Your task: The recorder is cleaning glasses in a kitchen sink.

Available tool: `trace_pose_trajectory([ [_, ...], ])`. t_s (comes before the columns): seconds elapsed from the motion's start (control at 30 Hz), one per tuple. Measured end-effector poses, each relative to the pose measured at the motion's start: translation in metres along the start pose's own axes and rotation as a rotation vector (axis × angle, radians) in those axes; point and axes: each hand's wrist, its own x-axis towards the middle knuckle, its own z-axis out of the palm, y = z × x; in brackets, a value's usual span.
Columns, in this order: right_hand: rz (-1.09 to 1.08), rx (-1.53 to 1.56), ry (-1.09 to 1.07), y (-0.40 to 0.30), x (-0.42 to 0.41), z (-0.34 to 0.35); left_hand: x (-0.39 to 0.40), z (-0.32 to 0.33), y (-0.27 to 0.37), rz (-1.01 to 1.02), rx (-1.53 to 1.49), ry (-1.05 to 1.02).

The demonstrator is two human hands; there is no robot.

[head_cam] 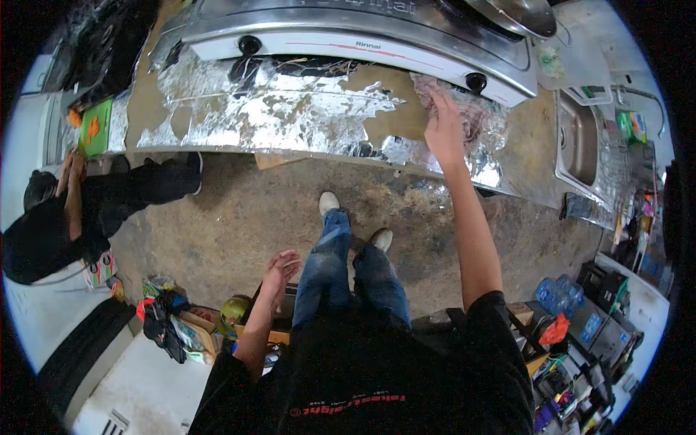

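Observation:
My right hand (447, 130) reaches forward onto the counter, its fingers on a crumpled, reddish patterned cloth (474, 120). The cloth lies beside the front edge of a white and steel Rinnai gas stove (326, 46), below its right knob (476, 82). Whether the fingers grip the cloth or only press on it cannot be told. Worn, torn foil (255, 117) covers much of the counter in front of the stove. My left hand (283, 267) hangs over the floor at my left side, away from the counter, with nothing in it and its fingers partly spread.
Another person (60, 228) in black is at the far left, hands near a green cutting board (97, 128) with orange pieces. A steel sink (579, 141) is at the right. A pan (516, 16) rests on the stove. Boxes, bags and water bottles (558, 295) stand behind me.

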Motion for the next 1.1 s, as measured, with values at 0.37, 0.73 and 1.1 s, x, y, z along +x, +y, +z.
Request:
trace_pose_trajectory([
  [0.37,0.127,0.424,-0.11,-0.089,-0.009,-0.047,-0.057,0.012,-0.025,0.131,-0.171,-0.014],
  [0.73,0.055,-0.145,0.051,-0.165,0.046,0.109,-0.056,-0.026,0.022,0.169,-0.228,0.075],
  [1.1,0.266,-0.248,0.255,-0.198,0.07,0.155,-0.039,-0.073,-0.002,0.045,-0.285,0.099],
])
